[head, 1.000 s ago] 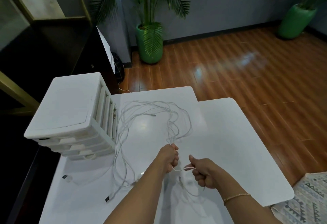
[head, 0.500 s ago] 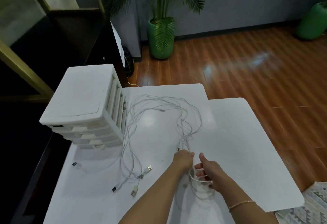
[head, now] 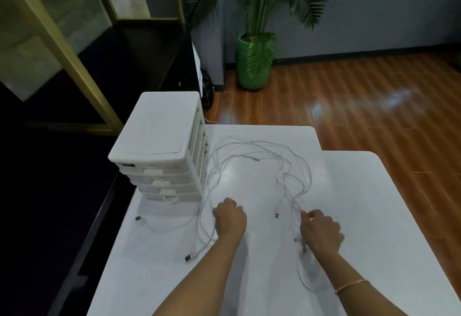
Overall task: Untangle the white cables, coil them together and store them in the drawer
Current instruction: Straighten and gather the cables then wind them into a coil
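White tabletop [head: 374, 216] fills the foreground, wooden floor and a potted palm [head: 253, 66] beyond it. At the left stands a small white drawer unit [head: 159, 151], all its drawers closed, so storing has not begun. Just beside it the white cables [head: 249, 151] sprawl in one wide loose loop across the table, with plug ends lying free near the front edge; they look largely spread out but not gathered, and no coil exists yet. The left hand [head: 230, 218] sits with fingers curled over the strands on the loop's left side, though whether it actually grips them cannot be told. The right hand [head: 320, 231] pinches strands on the right side between thumb and fingertips. Final separating, coiling and stowing all appear to remain.
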`<action>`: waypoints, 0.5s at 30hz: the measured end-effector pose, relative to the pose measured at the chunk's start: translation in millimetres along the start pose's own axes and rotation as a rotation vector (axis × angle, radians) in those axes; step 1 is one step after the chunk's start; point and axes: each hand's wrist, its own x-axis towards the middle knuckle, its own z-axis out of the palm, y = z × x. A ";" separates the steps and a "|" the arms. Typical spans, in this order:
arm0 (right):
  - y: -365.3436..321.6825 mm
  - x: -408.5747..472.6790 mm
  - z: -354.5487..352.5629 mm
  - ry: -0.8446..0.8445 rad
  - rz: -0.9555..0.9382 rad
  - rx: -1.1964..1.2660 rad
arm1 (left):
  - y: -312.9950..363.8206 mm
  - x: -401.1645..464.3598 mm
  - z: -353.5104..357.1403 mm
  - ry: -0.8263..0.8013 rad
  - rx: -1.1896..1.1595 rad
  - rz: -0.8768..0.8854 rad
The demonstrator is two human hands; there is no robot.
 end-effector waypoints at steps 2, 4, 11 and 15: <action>-13.8 -4.9 5.6 0.020 -0.096 -0.029 | -16.2 6.2 -18.1 0.124 0.046 -0.049; -26.4 -10.2 15.0 -0.011 -0.172 -0.037 | -34.1 13.6 -29.4 0.166 0.124 -0.085; -50.9 -12.3 36.9 -0.096 -0.210 -0.041 | -60.4 28.7 -32.0 0.129 0.319 -0.176; -68.5 -12.9 45.2 -0.132 -0.357 -0.097 | -59.4 31.9 -27.0 0.101 0.367 -0.163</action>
